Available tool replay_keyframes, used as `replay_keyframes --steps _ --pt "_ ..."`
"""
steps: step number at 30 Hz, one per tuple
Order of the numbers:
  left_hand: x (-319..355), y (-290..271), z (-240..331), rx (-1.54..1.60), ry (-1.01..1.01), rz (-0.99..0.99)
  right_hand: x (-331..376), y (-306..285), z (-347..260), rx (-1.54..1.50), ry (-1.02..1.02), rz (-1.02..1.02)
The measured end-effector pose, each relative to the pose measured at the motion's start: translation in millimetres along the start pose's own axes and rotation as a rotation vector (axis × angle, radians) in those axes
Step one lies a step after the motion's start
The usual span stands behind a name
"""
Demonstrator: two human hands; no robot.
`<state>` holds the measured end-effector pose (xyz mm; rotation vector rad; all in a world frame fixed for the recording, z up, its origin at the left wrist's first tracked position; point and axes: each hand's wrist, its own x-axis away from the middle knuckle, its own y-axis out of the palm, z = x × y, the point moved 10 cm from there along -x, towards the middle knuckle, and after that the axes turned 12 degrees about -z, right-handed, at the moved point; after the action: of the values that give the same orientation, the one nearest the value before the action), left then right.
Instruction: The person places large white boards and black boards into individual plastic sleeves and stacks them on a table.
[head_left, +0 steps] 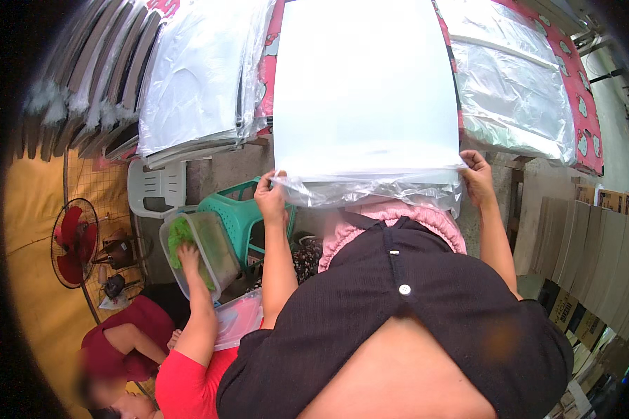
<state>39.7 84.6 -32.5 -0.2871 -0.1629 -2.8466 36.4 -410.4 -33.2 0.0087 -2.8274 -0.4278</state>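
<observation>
A large white sheet or board (367,84) lies on the table in front of me, reaching past the upper edge of view. Clear plastic wrap (370,195) sticks out crumpled from its near end and hangs over the table's front edge. My left hand (271,197) pinches the plastic at the near left corner. At the near right corner, the fingers of my right hand (476,178) are closed on the plastic too. Whether the plastic wraps the whole sheet or lies only under it, I cannot tell.
Plastic-covered stacks lie left (196,77) and right (510,84) on a red patterned cloth (590,133). Green stool (241,216), tub (206,262) and red fan (75,242) stand at left. A co-worker's hand (187,255) reaches into the tub. Cartons (587,251) stand right.
</observation>
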Motion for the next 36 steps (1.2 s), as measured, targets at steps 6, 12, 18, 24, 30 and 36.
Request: replay_keyframes --steps 6,12,18,24,30,36 --pt "-21 37 60 0.226 0.039 -0.265 -16 49 -75 -0.111 -0.064 -0.245" --pt "-21 65 260 0.767 0.264 -0.635 -23 38 -273 0.176 -0.605 -0.224" --pt "-88 103 442 0.727 0.524 -0.703 -51 139 -473 0.357 -0.787 -0.08" --pt "-160 141 402 0.331 0.451 -0.386 -136 110 -454 0.549 -0.762 0.083" --pt "-170 128 339 -0.141 0.548 -0.258 -151 65 -391 0.75 -0.513 -0.267" --pt "-145 127 402 0.028 0.751 -0.058 -127 124 -457 0.622 -0.817 -0.017"
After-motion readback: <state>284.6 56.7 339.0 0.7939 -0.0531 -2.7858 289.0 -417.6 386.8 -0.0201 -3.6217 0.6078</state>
